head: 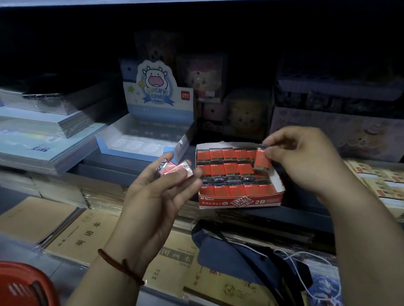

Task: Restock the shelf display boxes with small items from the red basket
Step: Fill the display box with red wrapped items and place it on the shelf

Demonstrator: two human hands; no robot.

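Note:
A red display box marked 2B sits on the shelf edge, packed with rows of red wrapped erasers. My right hand pinches one red eraser at its top, tilted over the box's right side. My left hand, palm up to the left of the box, holds two more red erasers between thumb and fingers. The red basket shows at the bottom left corner.
A blue-and-white cow display box stands behind and left of the red box. Stacked notebooks lie at left, brown exercise books below. A dark blue pouch with a white cord lies under the red box. Yellow boxes sit at right.

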